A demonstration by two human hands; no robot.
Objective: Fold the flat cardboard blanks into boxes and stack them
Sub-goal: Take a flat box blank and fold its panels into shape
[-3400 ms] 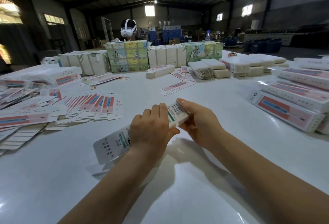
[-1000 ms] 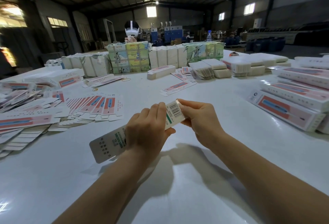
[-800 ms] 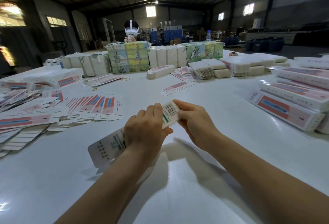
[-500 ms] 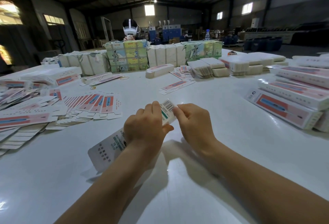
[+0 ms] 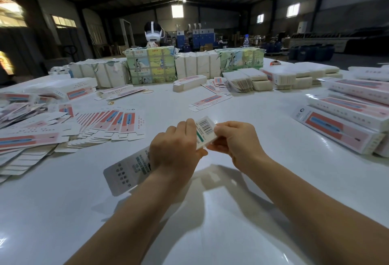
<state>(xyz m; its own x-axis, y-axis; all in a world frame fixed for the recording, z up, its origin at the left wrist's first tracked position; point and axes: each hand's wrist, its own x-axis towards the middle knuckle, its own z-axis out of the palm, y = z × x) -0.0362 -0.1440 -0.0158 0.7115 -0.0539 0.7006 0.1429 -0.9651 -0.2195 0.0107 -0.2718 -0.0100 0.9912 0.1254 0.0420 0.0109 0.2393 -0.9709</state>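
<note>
A long white carton [image 5: 128, 172] with a barcode and grey print is held above the white table [image 5: 210, 222], slanting from lower left to upper right. My left hand [image 5: 174, 149] wraps around its middle. My right hand [image 5: 233, 138] pinches the barcode end, fingers at the end flap. Flat pink-and-blue blanks [image 5: 109, 121] lie fanned out at the left. Folded boxes [image 5: 336, 128] are stacked at the right edge.
Bundled packs of blanks [image 5: 151, 66] form a row across the far side, with white card stacks [image 5: 294, 75] to their right. A loose blank [image 5: 208, 102] and a folded box [image 5: 189, 82] lie mid-table. A person wearing a headset [image 5: 152, 33] sits behind the bundles.
Both hands stayed on the carton. My right hand's fingers shifted around the barcode end, working the end flap, and the carton dipped and rose slightly.
</note>
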